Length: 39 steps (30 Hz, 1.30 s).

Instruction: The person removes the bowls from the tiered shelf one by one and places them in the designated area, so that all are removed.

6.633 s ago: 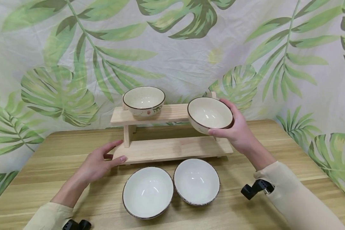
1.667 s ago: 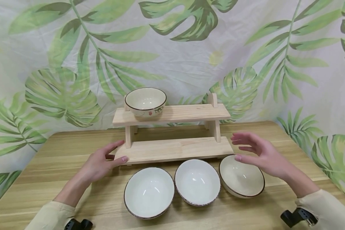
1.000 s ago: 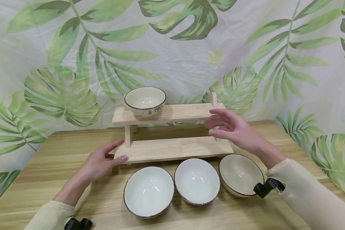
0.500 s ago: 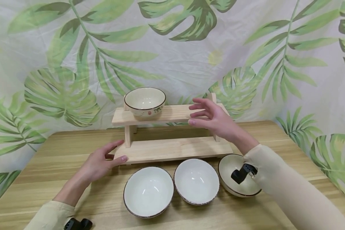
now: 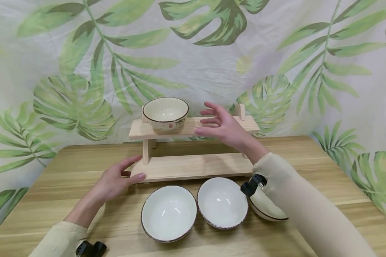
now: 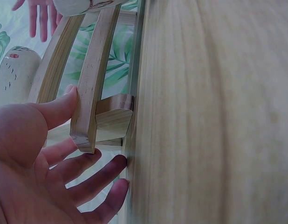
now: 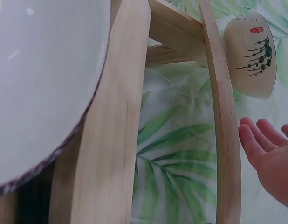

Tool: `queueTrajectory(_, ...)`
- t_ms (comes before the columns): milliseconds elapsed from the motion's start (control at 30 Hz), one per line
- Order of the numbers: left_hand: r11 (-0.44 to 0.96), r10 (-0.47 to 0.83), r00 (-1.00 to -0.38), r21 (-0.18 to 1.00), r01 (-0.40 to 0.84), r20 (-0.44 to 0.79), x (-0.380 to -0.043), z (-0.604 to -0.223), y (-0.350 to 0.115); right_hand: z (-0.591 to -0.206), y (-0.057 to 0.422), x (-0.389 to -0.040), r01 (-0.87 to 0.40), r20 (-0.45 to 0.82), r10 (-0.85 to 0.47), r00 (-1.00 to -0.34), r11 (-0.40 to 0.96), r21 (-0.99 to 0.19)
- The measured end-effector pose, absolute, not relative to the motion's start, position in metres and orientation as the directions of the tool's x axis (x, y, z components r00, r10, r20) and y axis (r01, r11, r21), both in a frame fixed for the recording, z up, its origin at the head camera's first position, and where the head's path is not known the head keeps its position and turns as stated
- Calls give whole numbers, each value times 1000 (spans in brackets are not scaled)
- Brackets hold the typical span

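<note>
A two-tier wooden display rack (image 5: 196,167) stands on the table. My left hand (image 5: 114,181) holds the left end of its lower shelf, thumb at the front corner and fingers around the side; the left wrist view has the board end between thumb (image 6: 65,107) and fingers. A cream bowl (image 5: 165,110) with a dark rim and painted flowers sits upright on the upper shelf's left part. To the right of that bowl, my right hand (image 5: 223,126) hovers with fingers spread, apart from it and holding nothing. In the right wrist view a gap separates the fingertips from the painted bowl (image 7: 251,56).
Before the rack, two white bowls (image 5: 168,214) with speckled dark rims stand side by side on the table (image 5: 93,157). Right of them is another cream bowl (image 5: 270,207), partly hidden by my right sleeve. A leaf-patterned cloth (image 5: 193,64) hangs behind.
A cream bowl went from the rack's right side to the table, and my right hand let it go. That hand then rose leftward over the upper shelf. My left hand stayed put.
</note>
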<state>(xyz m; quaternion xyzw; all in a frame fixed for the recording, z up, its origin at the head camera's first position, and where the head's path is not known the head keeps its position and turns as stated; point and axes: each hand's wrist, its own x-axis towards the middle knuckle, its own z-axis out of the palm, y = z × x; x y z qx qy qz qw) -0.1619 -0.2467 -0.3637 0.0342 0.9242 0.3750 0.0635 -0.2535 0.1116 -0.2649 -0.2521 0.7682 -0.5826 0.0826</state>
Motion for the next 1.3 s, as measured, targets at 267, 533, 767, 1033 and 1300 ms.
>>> queueTrajectory(267,718,110,-990,695,17,-89,-162,-364,-246,-261,92,-265,-261,134,-497,-858,197,-945)
queueTrajectory(533,721,111,-990,692,21,-86,-163,-365,-247,-258,72,-271,-237,110,-477,-872,216,-947)
queueTrajectory(767,721,116,-989,693,22,-90,-163,-365,-247,-258,51,-277,-217,104,-449,-888,207,-954)
queueTrajectory(1033,724,120,-988,689,21,-97,-163,-362,-244,-257,35,-279,-223,117,-411,-904,220,-950)
queueTrajectory(1300,723,113,-989,691,17,-93,-162,-362,-246,-262,22,-283,-255,168,-410,-896,167,-952)
